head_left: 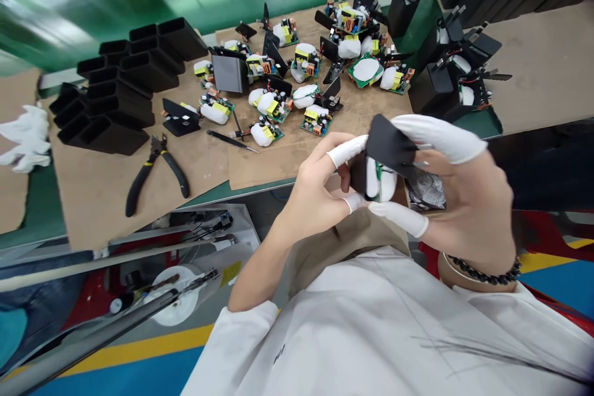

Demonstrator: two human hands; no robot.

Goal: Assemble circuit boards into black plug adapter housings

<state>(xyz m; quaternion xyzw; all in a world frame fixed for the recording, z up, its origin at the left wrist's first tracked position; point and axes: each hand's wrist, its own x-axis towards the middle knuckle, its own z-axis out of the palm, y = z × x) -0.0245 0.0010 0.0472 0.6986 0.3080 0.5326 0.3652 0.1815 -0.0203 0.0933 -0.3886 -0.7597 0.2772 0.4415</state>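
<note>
As left hand (315,195) and right hand (464,198) pinch it, charger module (374,179), long axis upright, cap (387,143) topmost.

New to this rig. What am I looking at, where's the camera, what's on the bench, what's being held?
No machine here: these are a person's own hands, filmed by one camera worn on their head, looking forward and down. The left hand and right hand, with white covers on some fingers, both pinch a small assembly: a black plate over a white-wrapped circuit board. On the cardboard sheet lie similar loose boards, stacked black housings, pliers and tweezers.
</note>
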